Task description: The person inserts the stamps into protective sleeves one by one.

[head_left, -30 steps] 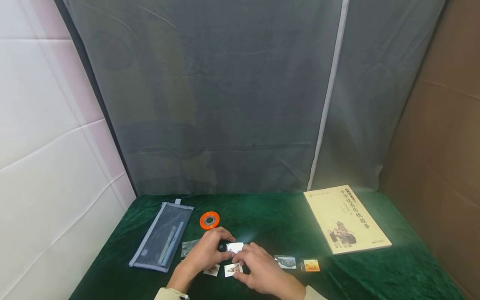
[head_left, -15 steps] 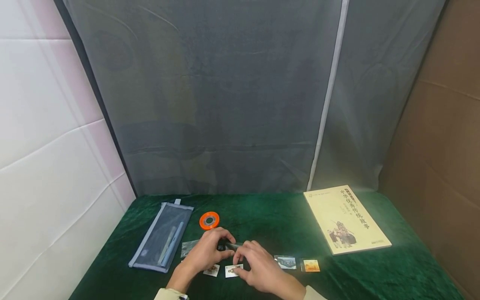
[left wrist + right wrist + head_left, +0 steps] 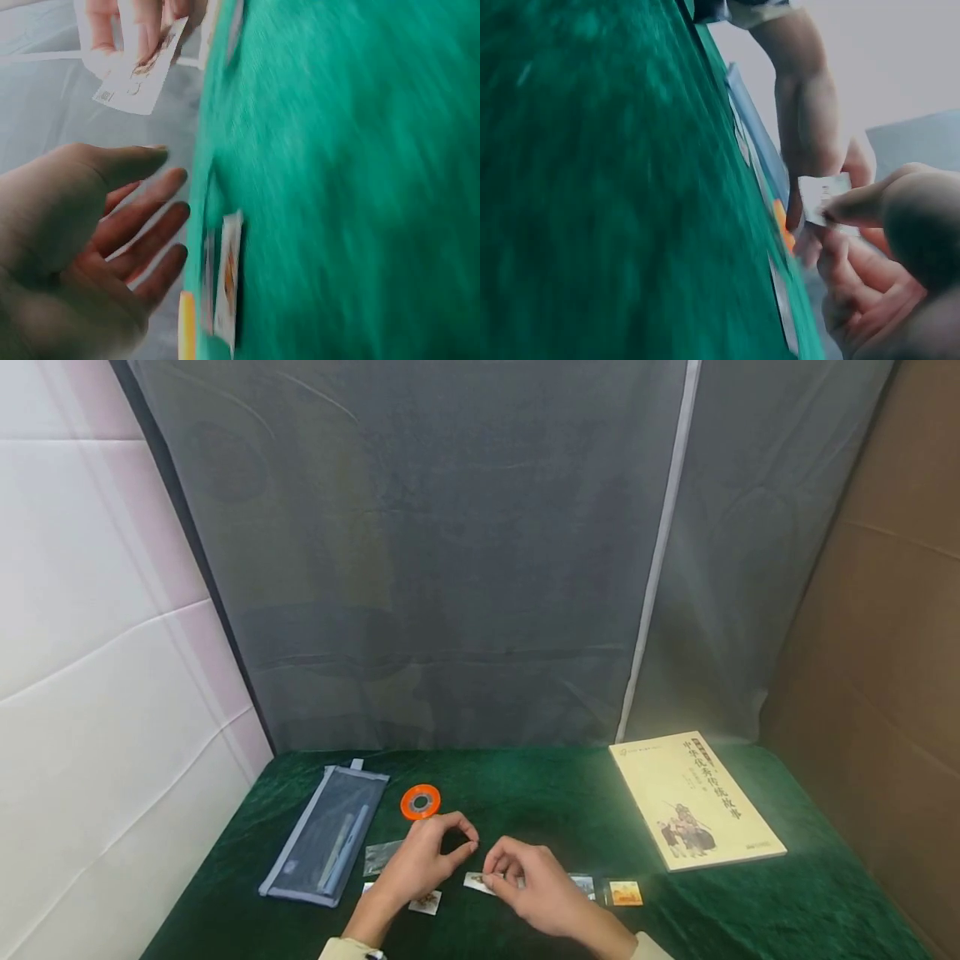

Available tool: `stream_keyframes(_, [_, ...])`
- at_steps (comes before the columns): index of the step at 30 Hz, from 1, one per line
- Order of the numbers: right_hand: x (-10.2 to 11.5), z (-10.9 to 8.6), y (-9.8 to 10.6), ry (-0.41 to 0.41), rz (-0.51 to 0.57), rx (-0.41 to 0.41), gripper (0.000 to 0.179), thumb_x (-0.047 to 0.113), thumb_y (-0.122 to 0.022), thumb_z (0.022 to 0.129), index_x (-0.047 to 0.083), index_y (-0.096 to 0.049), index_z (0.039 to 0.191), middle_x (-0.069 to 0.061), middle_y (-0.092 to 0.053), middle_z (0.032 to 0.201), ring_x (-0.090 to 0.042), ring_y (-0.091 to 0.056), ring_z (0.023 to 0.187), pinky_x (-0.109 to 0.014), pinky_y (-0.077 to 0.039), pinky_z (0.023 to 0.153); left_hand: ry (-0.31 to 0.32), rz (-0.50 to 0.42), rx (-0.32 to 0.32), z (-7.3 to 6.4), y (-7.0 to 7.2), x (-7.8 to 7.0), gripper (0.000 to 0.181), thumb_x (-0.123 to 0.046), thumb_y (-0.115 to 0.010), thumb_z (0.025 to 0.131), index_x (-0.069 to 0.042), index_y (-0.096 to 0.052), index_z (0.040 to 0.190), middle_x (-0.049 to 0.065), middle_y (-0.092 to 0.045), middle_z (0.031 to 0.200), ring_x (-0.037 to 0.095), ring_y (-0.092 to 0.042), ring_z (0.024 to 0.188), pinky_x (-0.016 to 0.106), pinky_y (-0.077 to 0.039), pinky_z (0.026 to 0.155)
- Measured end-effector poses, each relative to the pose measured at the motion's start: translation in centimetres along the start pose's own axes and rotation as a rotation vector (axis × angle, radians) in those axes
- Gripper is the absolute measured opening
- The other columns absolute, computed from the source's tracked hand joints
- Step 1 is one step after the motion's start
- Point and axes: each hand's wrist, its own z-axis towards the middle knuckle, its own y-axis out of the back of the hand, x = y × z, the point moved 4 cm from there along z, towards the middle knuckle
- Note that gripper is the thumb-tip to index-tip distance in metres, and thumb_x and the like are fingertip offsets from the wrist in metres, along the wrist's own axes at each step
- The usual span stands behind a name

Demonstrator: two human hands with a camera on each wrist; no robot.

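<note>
My right hand point(image 3: 536, 889) pinches a small white postage stamp point(image 3: 477, 882) with a brown figure between thumb and fingers. In the left wrist view this stamp point(image 3: 142, 86) is tilted above the cloth, its toothed edge showing; the right wrist view shows the stamp point(image 3: 817, 189) under the thumb. My left hand point(image 3: 427, 860) hovers to its left, fingers loosely bent, and the left wrist view shows nothing in it. Another stamp point(image 3: 425, 902) lies beside the left wrist, and a clear plastic sleeve point(image 3: 381, 857) lies partly behind that hand.
A sleeved grey-blue picture point(image 3: 583, 886), partly hidden, and an orange stamp point(image 3: 626, 893) lie right of the right hand. A yellow book point(image 3: 697, 802) lies further right. At left are a mesh pencil case point(image 3: 322, 839) holding pens and an orange ring-shaped roll point(image 3: 420, 802).
My right hand has lifted the figure stamp and moved slightly right with it. The shiny sleeve between both hands earlier no longer shows there; the left hand has shifted slightly right.
</note>
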Motion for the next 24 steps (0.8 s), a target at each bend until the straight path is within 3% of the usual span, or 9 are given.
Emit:
stream_keyframes(3, [-1.1, -0.6, 1.7, -0.019, 0.072, -0.058, 0.01, 0.026, -0.068, 0.109, 0.017, -0.065, 0.111, -0.005, -0.076, 0.093, -0.007, -0.069, 0.07, -0.024, -0.056, 0.063, -0.024, -0.08, -0.027, 0.7, -0.7, -1.0, 0.005, -0.018, -0.074, 0.105, -0.018, -0.071, 0.109, -0.005, -0.079, 0.104, 0.012, -0.075, 0.103, 0.048, -0.062, 0.096])
stream_keyframes(7, [-2.6, -1.4, 4.4, -0.079, 0.141, -0.174, 0.014, 0.024, -0.068, 0.109, 0.012, -0.063, 0.115, -0.018, -0.076, 0.096, -0.022, -0.073, 0.063, -0.024, -0.052, 0.049, -0.037, -0.178, -0.055, 2.1, -1.7, -2.6, 0.006, -0.017, -0.071, 0.106, -0.018, -0.066, 0.111, 0.0, -0.079, 0.103, 0.011, -0.074, 0.097, 0.044, -0.063, 0.094])
stream_keyframes(10, [-3.5, -2.0, 6.4, -0.148, 0.16, -0.277, 0.016, 0.024, -0.072, 0.107, 0.014, -0.064, 0.117, -0.017, -0.076, 0.1, -0.025, -0.07, 0.058, -0.024, -0.048, 0.044, -0.014, -0.248, -0.08, 3.2, -2.6, -3.5, 0.007, -0.015, -0.071, 0.106, -0.017, -0.067, 0.112, 0.0, -0.079, 0.103, 0.01, -0.072, 0.095, 0.036, -0.062, 0.091])
stream_keyframes(14, [-4.6, -3.0, 8.0, -0.219, 0.186, -0.397, 0.019, 0.02, -0.076, 0.103, 0.016, -0.068, 0.119, -0.011, -0.073, 0.087, -0.02, -0.063, 0.055, -0.024, -0.043, 0.044, 0.055, -0.392, -0.092, 3.9, -3.9, -4.1, 0.013, -0.021, -0.072, 0.106, -0.016, -0.07, 0.118, 0.002, -0.079, 0.112, 0.014, -0.074, 0.103, 0.031, -0.062, 0.095])
stream_keyframes(18, [-5.2, -3.5, 8.5, -0.18, 0.182, -0.445, 0.025, 0.019, -0.077, 0.102, 0.011, -0.071, 0.125, -0.009, -0.065, 0.069, -0.016, -0.056, 0.053, -0.023, -0.037, 0.043, 0.138, -0.556, -0.105, 3.7, -4.7, -4.3, 0.022, -0.022, -0.075, 0.104, -0.012, -0.073, 0.124, 0.011, -0.078, 0.116, 0.024, -0.077, 0.106, 0.031, -0.063, 0.093])
stream_keyframes(21, [-5.5, -3.5, 8.7, -0.116, 0.177, -0.456, 0.024, 0.02, -0.077, 0.102, 0.009, -0.074, 0.123, -0.009, -0.063, 0.066, -0.018, -0.056, 0.052, -0.024, -0.039, 0.043, 0.165, -0.63, -0.108, 3.4, -5.0, -4.3, 0.025, -0.019, -0.074, 0.104, -0.006, -0.074, 0.125, 0.019, -0.077, 0.117, 0.033, -0.078, 0.105, 0.033, -0.065, 0.092])
stream_keyframes(24, [-5.7, -3.5, 8.8, -0.075, 0.188, -0.468, 0.016, 0.019, -0.077, 0.102, 0.01, -0.076, 0.116, -0.015, -0.07, 0.074, -0.017, -0.06, 0.055, -0.025, -0.043, 0.044, 0.168, -0.682, -0.099, 3.2, -5.4, -4.1, 0.026, -0.017, -0.073, 0.105, 0.0, -0.073, 0.126, 0.025, -0.075, 0.121, 0.039, -0.079, 0.106, 0.038, -0.066, 0.092])
